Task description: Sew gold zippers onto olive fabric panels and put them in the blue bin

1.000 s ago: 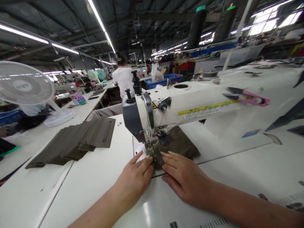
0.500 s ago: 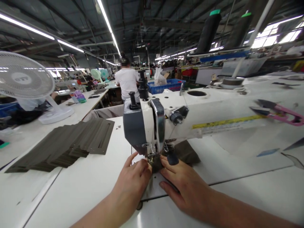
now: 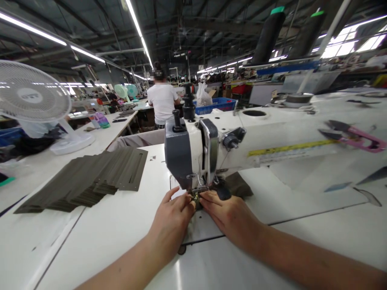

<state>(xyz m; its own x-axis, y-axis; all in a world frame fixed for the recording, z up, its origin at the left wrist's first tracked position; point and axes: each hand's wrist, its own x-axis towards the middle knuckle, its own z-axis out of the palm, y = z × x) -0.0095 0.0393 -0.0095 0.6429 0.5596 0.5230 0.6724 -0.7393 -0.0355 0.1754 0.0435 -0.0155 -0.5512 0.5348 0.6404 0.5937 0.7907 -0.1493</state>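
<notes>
A white sewing machine stands across the table, its grey head and presser foot right in front of me. My left hand and my right hand lie flat on the machine bed on either side of the foot. Their fingertips press a small olive-green fabric piece under the needle, and most of that piece is hidden. More dark olive fabric lies behind the foot, under the machine arm.
A fanned stack of olive fabric strips lies at left. A white desk fan stands beyond it. Pink thread snips rest on the machine arm. A person in a white shirt works with their back to me.
Both hands have slid forward towards the presser foot, and less of the small olive piece shows in front of it. The view has moved closer to the machine head.
</notes>
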